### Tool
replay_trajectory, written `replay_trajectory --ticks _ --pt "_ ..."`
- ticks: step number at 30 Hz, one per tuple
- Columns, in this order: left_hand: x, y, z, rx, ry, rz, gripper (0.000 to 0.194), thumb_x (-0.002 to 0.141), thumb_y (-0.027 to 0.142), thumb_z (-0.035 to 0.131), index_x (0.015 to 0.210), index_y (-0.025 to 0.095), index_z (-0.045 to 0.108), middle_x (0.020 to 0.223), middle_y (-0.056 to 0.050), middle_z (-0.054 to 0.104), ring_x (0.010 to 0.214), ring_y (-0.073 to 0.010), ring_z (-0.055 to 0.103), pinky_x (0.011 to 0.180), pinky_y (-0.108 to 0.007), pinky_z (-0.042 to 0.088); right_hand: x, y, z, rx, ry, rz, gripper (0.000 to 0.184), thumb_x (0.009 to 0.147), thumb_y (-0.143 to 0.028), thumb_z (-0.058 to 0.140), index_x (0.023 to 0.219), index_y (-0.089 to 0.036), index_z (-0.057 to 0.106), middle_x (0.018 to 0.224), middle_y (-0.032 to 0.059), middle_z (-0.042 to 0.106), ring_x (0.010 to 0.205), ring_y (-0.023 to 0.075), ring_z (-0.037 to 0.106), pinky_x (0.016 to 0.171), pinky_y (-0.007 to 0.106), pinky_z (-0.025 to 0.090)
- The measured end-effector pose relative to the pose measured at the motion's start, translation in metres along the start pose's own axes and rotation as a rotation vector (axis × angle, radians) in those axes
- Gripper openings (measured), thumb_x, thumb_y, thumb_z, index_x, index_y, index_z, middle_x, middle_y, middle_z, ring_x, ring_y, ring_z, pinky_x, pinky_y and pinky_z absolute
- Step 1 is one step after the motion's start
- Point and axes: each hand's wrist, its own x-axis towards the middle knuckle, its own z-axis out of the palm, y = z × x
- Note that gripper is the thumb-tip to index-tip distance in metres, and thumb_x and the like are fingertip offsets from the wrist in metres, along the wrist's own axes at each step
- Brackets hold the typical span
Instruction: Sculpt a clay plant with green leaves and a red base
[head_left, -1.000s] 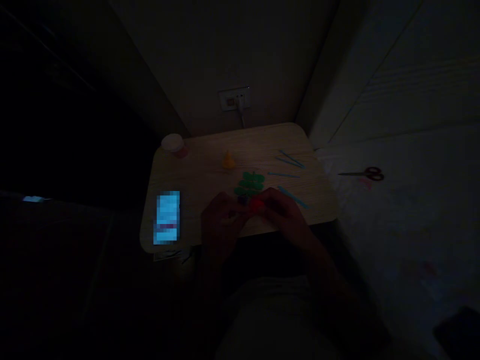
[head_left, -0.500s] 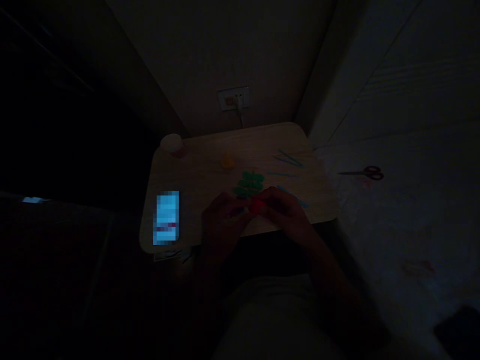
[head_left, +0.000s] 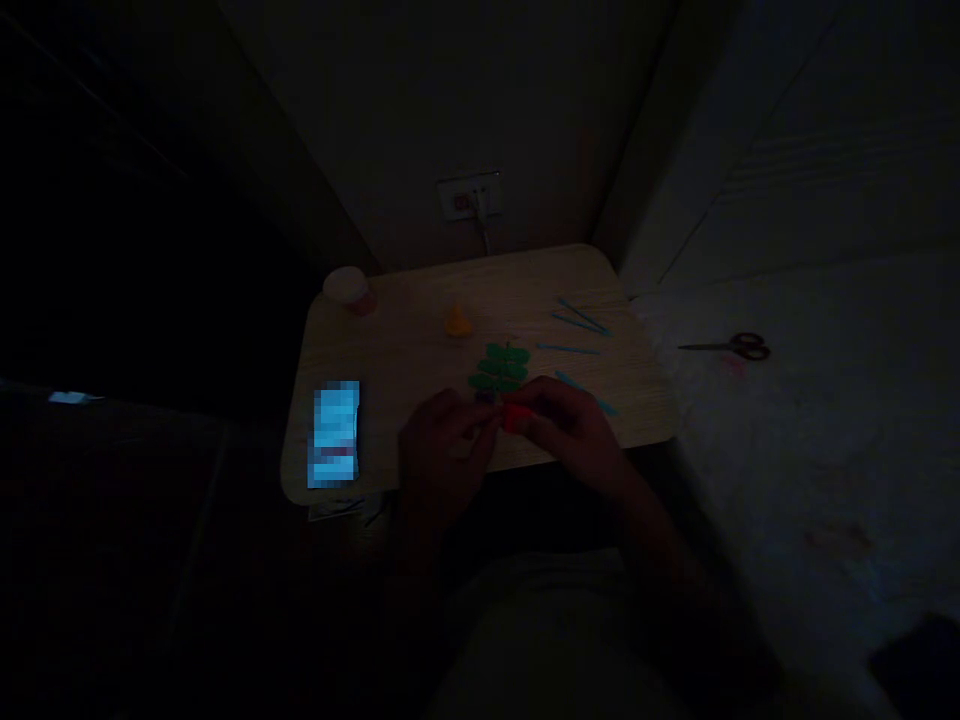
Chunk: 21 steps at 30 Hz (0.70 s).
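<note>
In dim light, my right hand [head_left: 574, 428] pinches a small red lump [head_left: 515, 418], which looks like modelling clay. Close beside it, my left hand [head_left: 444, 445] has its fingertips pressed together near the lump's left side; what they hold is too dark to make out. Just beyond my fingers lies a green leaf-like shape [head_left: 502, 367] made of several flattened pieces in rows. Part of its near end is hidden by my hands. Behind it sits a yellow-orange lump [head_left: 457, 322].
Several thin blue sticks [head_left: 568, 349] lie at the table's right. A lidded tub [head_left: 349, 288] stands at the back left corner. A lit phone [head_left: 334, 435] rests at the left edge. Scissors [head_left: 727, 346] lie on the pale surface right of the wooden table [head_left: 405, 290]. A wall socket [head_left: 469, 197] holds a plug.
My left hand has shifted slightly left, and its fingers have moved a little around the red lump's side. My right hand stays nearly in place with the lump.
</note>
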Motion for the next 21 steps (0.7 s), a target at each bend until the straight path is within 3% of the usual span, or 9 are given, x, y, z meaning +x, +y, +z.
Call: replay_trajectory --ticks 21 --pt "0.0001 -0.0012 -0.0019 0.157 -0.040 0.125 0.011 0.095 0.022 0.068 0.088 0.020 0.075 0.075 -0.002 0.068 0.068 -0.0166 0.059 0.066 -0.031 0.044 -0.0027 0.0015 0.0005 -0.003 -0.020 -0.001 0.017 0.090 -0.035 0.081 0.101 -0.023 0.077 0.102 0.0047 0.082 0.091 0.0210 0.075 0.083 0.034 0.059"
